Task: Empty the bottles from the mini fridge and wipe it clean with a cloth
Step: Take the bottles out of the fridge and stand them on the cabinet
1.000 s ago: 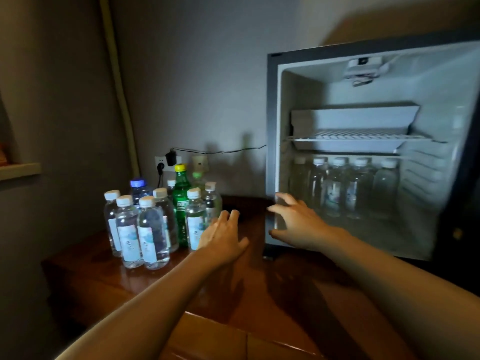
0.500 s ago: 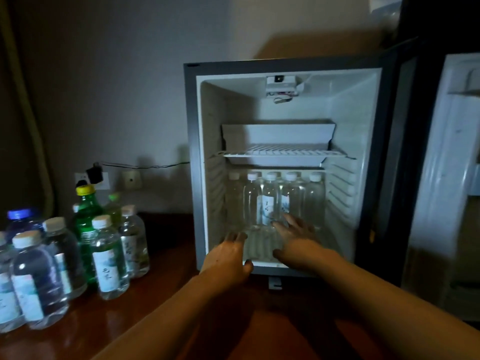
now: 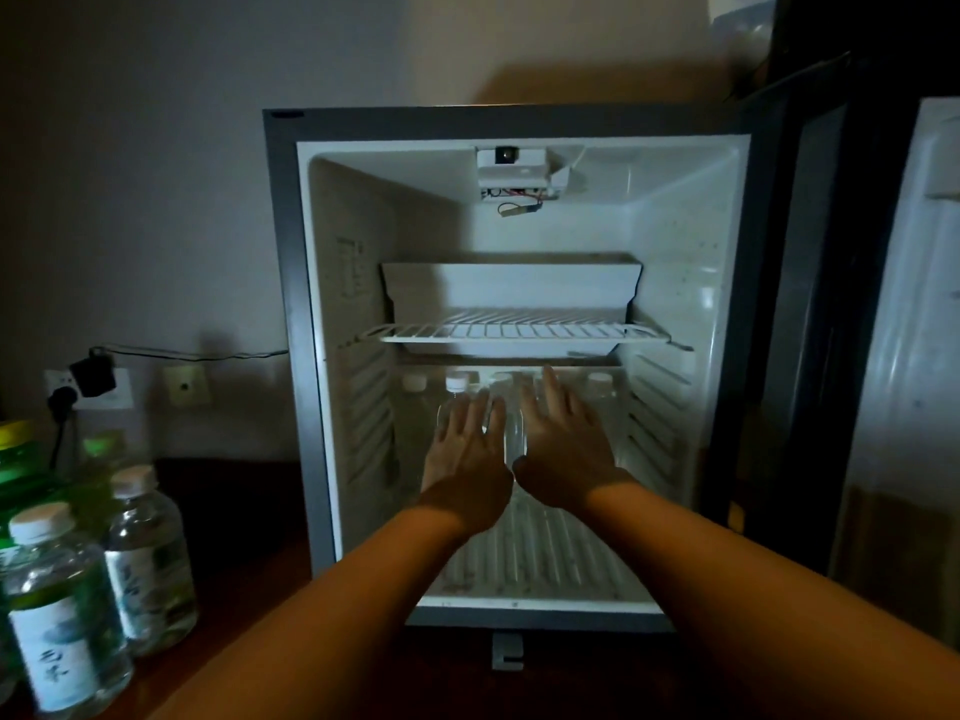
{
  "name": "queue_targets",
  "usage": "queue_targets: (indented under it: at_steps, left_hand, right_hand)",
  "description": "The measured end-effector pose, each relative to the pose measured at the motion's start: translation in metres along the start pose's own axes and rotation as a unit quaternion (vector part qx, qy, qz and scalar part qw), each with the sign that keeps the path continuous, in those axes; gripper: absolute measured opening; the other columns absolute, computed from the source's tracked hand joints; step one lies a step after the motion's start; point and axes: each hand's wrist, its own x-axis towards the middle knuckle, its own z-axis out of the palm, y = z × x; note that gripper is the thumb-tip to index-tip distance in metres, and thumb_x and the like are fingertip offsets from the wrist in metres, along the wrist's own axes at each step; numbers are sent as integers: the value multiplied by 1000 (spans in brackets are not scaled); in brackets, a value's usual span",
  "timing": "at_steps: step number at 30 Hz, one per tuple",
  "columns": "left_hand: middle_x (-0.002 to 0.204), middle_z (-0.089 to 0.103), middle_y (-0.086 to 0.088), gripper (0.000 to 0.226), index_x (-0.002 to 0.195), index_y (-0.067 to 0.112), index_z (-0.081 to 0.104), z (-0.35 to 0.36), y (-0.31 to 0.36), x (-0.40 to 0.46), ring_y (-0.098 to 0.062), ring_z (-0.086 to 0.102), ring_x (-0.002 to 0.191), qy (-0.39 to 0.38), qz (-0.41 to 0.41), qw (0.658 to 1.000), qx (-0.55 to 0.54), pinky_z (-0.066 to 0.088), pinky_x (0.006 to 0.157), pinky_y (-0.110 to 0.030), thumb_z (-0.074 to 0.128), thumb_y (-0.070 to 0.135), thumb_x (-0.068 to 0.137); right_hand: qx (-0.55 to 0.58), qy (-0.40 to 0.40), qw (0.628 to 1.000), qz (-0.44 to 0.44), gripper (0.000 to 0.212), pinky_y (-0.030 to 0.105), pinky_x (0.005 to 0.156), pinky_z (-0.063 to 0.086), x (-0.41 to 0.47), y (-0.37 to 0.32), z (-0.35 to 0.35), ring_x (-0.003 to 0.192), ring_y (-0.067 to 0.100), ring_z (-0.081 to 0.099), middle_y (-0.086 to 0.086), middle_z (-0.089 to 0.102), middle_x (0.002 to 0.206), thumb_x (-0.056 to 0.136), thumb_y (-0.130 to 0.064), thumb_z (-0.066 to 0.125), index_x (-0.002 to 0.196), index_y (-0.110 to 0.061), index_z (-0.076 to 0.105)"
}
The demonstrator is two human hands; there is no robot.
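Note:
The mini fridge (image 3: 301,356) stands open on a dark wooden table. A row of clear water bottles (image 3: 415,407) with white caps lines the back of its lower compartment. Both my hands are inside that compartment, just in front of the row. My left hand (image 3: 467,454) has its fingers straight and spread before the bottles left of centre. My right hand (image 3: 563,449) is also spread flat, its fingers up against the middle bottles. Neither hand grips a bottle. My hands hide the bottles in the middle. No cloth is in view.
A white wire shelf (image 3: 519,332) with a tray sits above my hands. The fridge door (image 3: 904,356) hangs open at the right. Several water bottles (image 3: 62,615) and green bottles (image 3: 21,459) stand on the table (image 3: 234,511) at the left. A wall socket (image 3: 88,387) holds plugs.
The view has swung right and closer to the fridge. Both hands have moved from the fridge's front edge deep into the lower compartment, up to the bottle row.

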Motion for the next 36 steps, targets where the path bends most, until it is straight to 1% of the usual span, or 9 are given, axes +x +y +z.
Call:
queue_targets:
  at_steps: [6, 9, 12, 14, 18, 21, 26, 29, 36]
  left_hand:
    - [161, -12, -12, 78, 153, 7, -7, 1, -5, 39, -26, -11, 148, -17, 19, 998, 60, -1, 121, -42, 41, 30, 97]
    - [161, -6, -13, 79, 152, 5, -8, 4, -3, 51, -27, -5, 149, -22, 27, 996, 80, 0, 121, -42, 42, 22, 95]
    - [153, 20, -16, 74, 152, 4, 7, 3, -2, 58, -32, 28, 138, 23, 25, 999, 33, 27, 116, -40, 48, 17, 92]
    - [138, 32, -14, 58, 143, 7, 28, 0, -1, 59, -29, 43, 121, 54, 29, 998, -3, 48, 95, -38, 51, 16, 91]
    - [127, 43, -11, 44, 135, 15, 37, 2, -3, 54, -25, 49, 107, 75, 16, 995, -70, 52, 82, -38, 53, 18, 94]
    - [114, 56, -7, 38, 129, 19, 39, 0, -2, 48, -23, 52, 103, 121, 10, 987, -110, 51, 80, -39, 54, 27, 95]
    - [112, 60, -4, 29, 117, 17, 52, -8, -1, 25, -22, 55, 103, 150, 6, 978, -145, 48, 81, -34, 59, 31, 92]
    - [111, 64, -6, 37, 122, 16, 54, -12, -9, 10, -25, 60, 101, 161, -17, 971, -173, 49, 78, -34, 63, 33, 90]
    - [102, 70, -2, 42, 119, 18, 61, -43, -14, -9, -17, 65, 88, 115, -123, 958, -231, 53, 77, -29, 70, 42, 84]
  right_hand:
    - [-33, 53, 998, 12, 78, 45, 117, 24, 20, 12, 10, 146, 30, 21, 14, 20, 160, 91, -26, 56, 154, -8, 14]
    - [-55, 115, 992, 1, 62, 40, 96, 44, 22, 16, 13, 123, 31, 49, 14, 45, 141, 86, -19, 60, 143, -6, 39]
    - [-32, 187, 982, -8, 36, 31, 69, 49, 23, 18, 18, 92, 25, 56, 14, 54, 114, 79, -10, 65, 114, -9, 58]
    - [11, 216, 976, -2, 25, 29, 64, 49, 20, 19, 16, 86, 24, 56, 13, 55, 104, 80, -10, 69, 103, -11, 61]
    - [-23, 258, 965, -49, 23, 35, 65, 52, 11, 22, 17, 80, 30, 62, 11, 64, 90, 78, -18, 75, 98, -11, 66]
    - [20, 221, 975, -20, 31, 33, 70, 43, 3, 24, 19, 85, 25, 55, 6, 61, 92, 95, -40, 45, 108, -16, 61]
    - [141, 239, 960, -23, 23, 35, 77, 47, -24, 17, 15, 89, 24, 53, 6, 60, 94, 90, -16, 63, 113, -13, 60]
    - [254, 243, 936, 12, 24, 33, 86, 46, -33, 13, 11, 99, 21, 55, -1, 60, 105, 92, -20, 61, 116, -19, 57]
    - [334, 179, 920, 99, 29, 18, 66, 39, -38, 0, -17, 85, 10, 55, -5, 58, 98, 89, -29, 68, 114, -22, 55]
